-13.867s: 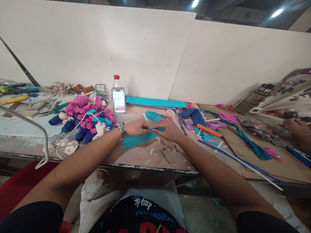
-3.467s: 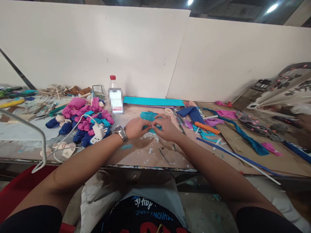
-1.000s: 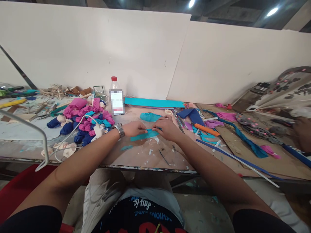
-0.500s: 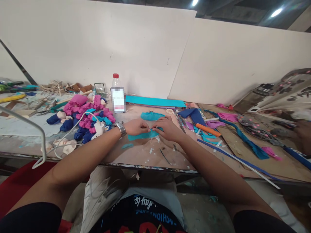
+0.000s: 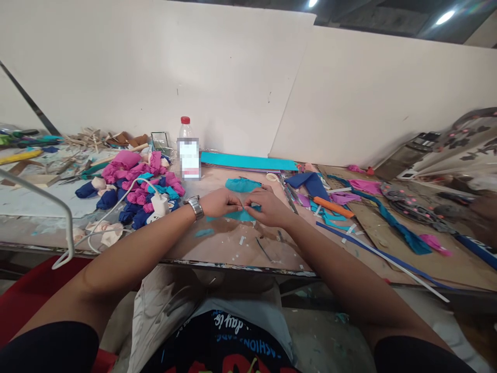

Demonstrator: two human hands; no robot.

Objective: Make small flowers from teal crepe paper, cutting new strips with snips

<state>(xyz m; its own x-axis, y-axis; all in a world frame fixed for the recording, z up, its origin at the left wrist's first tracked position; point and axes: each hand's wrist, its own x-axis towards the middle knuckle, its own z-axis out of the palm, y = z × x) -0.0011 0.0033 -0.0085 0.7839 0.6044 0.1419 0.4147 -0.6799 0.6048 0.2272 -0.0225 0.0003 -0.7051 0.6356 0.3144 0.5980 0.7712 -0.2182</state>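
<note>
My left hand (image 5: 222, 202), with a metal watch on its wrist, is closed in a pinch over the table. My right hand (image 5: 267, 206) pinches just beside it, the fingertips of both nearly meeting. Between and below them shows a piece of turquoise crepe paper (image 5: 241, 215), gripped by both hands and partly covered by the fingers. Behind the hands lies another crumpled turquoise piece (image 5: 241, 185). A small turquoise scrap (image 5: 204, 233) rests on the table nearer to me. The exact fold at my fingertips is too small to make out.
Left of my arm is a heap of pink, blue and cream paper bundles (image 5: 134, 178) with a white cable plug (image 5: 158, 203). A red-capped bottle (image 5: 185, 129) stands behind. Rightward lie an orange cutter (image 5: 333, 206), paper strips, and another person's blurred hand (image 5: 485, 210).
The turquoise paper under my hands has shifted and shows less at its left end. My fingertips remain close together, with my right fingers slightly moved. The view has barely moved.
</note>
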